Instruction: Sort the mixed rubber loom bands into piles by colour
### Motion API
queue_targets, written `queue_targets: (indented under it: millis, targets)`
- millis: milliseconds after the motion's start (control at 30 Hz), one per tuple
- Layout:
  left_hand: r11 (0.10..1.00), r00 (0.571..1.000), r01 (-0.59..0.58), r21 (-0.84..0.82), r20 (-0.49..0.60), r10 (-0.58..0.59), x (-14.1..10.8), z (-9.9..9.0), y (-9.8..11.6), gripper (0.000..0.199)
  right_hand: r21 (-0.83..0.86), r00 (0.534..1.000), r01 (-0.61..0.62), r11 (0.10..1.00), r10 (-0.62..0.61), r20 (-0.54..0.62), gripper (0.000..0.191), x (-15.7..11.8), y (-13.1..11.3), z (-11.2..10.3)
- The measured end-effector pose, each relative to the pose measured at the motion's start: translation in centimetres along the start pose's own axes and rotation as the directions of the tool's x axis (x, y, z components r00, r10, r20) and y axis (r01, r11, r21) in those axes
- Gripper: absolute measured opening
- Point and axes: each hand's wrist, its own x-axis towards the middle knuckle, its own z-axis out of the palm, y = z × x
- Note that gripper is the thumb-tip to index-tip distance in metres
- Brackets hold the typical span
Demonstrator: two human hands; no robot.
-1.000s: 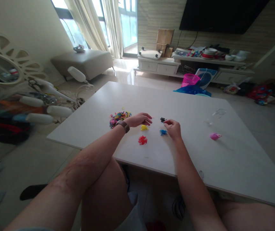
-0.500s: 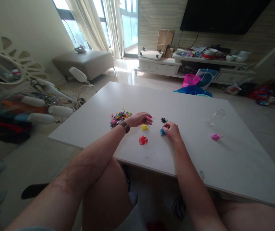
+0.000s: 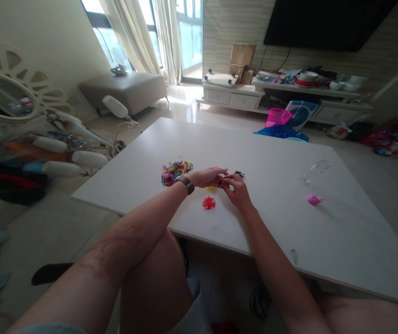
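Note:
My left hand [image 3: 213,177], with a watch [image 3: 187,183] on its wrist, is over the middle of the white table [image 3: 272,162]. My right hand [image 3: 235,189] meets its fingertips, and a small dark piece shows between them. Its thumb and forefinger are pinched together. Under my left hand a yellow pile [image 3: 212,188] is mostly covered. Nearer me lies a red pile [image 3: 208,203] of small bands. Black bands [image 3: 240,174] lie just beyond my right hand. A mixed multicoloured pile [image 3: 175,172] is left of my left hand. The blue pile is hidden.
A pink object [image 3: 314,199] and a clear container [image 3: 316,171] stand on the right of the table. A small clear piece [image 3: 294,256] lies near the front edge. White lamp shades [image 3: 89,159] are close to the table's left side.
My right hand has moved left from the blue pile to my left hand, and their fingertips now meet. The view has shifted slightly.

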Motion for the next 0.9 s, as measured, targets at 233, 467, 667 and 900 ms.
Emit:
queue_targets:
  millis: [233,467,667,900]
  targets:
    - [0.992,0.998,-0.061,0.106,0.006,0.061,-0.2,-0.2,-0.1,0.015,-0.007,0.994,-0.106,0.994,0.105,-0.029,0.012,0.0,0.1,-0.1]
    - [0.927,0.985,-0.148,0.344,-0.037,0.171,-0.3,-1.5,0.0,0.022,-0.001,0.967,-0.208,0.978,0.205,-0.154,0.013,0.2,-0.1,-0.2]
    - [0.848,0.958,-0.194,0.493,-0.091,0.272,-0.3,-1.2,0.2,0.011,0.031,0.953,-0.254,0.967,0.255,-0.163,0.015,0.3,-0.1,-0.1]
    - [0.773,0.935,-0.19,0.606,-0.127,0.33,0.4,-1.5,0.1,0.005,0.069,0.939,-0.288,0.955,0.296,-0.177,0.016,0.3,-0.1,-0.1]
